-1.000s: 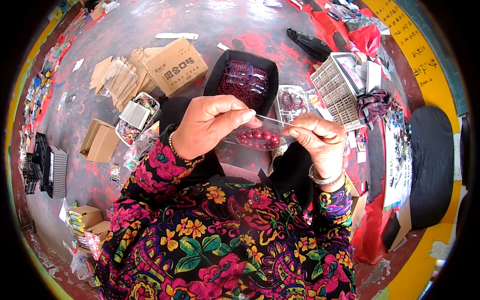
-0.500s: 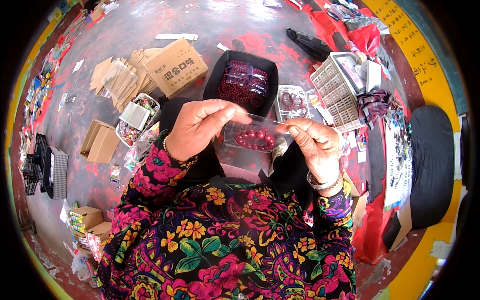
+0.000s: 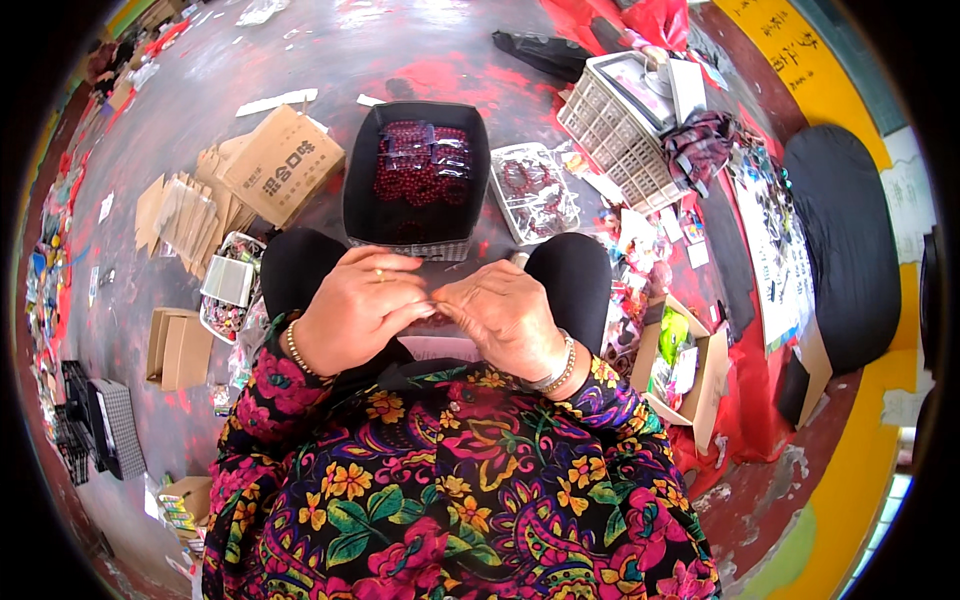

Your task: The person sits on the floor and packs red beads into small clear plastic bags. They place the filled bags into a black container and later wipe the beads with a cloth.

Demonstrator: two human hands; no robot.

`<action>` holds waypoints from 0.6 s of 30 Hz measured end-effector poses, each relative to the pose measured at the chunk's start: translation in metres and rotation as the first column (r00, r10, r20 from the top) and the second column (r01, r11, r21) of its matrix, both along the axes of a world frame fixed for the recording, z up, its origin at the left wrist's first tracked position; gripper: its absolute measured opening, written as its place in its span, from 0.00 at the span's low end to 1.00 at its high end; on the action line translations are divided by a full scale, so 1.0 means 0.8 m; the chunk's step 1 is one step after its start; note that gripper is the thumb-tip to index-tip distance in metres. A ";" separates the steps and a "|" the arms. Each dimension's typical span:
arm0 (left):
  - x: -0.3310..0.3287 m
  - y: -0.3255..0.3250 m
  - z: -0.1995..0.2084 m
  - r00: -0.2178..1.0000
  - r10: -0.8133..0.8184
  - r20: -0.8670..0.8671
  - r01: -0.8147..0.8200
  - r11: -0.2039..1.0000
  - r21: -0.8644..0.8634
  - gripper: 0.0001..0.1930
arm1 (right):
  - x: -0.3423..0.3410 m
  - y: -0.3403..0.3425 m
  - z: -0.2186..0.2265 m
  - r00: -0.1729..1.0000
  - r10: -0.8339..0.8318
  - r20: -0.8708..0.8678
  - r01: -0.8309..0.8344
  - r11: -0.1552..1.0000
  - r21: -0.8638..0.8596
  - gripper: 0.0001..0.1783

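Note:
My left hand (image 3: pixel 365 305) and my right hand (image 3: pixel 500 312) meet in front of my lap, their fingertips pinched together. Between and below the fingers a little dark red of a beaded bracelet (image 3: pixel 432 319) shows; the clear plastic bag around it is mostly hidden by my hands. Just beyond them stands a black box (image 3: pixel 362 200) with a checked outer side. Inside it lie many dark red beaded bracelets (image 3: pixel 420 180), some under clear plastic. To its right is a white tray (image 3: pixel 505 200) holding more dark red bracelets and clear wrapping.
Flattened cardboard (image 3: pixel 280 165) lies at the far left, with a small open carton (image 3: pixel 180 350) nearer. A white basket (image 3: pixel 620 130) stands at the far right. On the right, a cardboard box (image 3: pixel 705 375) holds green packets. My knees flank the black box's near side.
My hands have come together from holding the bagged bracelet stretched between them, and the bag is now mostly out of sight. The view has shifted, so the surroundings appear further left.

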State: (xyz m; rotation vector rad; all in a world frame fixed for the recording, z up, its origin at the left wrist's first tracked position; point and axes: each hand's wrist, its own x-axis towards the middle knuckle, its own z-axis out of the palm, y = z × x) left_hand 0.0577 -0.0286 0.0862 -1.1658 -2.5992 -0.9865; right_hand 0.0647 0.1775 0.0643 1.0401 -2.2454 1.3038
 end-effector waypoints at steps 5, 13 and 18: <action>0.008 -0.008 0.015 0.999 -0.004 0.036 0.005 0.999 -0.032 0.04 | 0.002 0.006 0.005 1.000 0.000 -0.030 -0.001 0.999 -0.032 0.05; 0.021 -0.030 0.043 0.999 0.011 0.037 -0.007 0.996 -0.086 0.05 | 0.007 0.015 0.017 0.996 0.031 -0.089 -0.037 0.997 -0.072 0.07; 0.030 -0.035 0.047 1.000 0.002 0.012 -0.001 0.997 -0.082 0.05 | 0.013 0.018 0.030 0.990 0.076 -0.114 -0.082 0.996 -0.044 0.09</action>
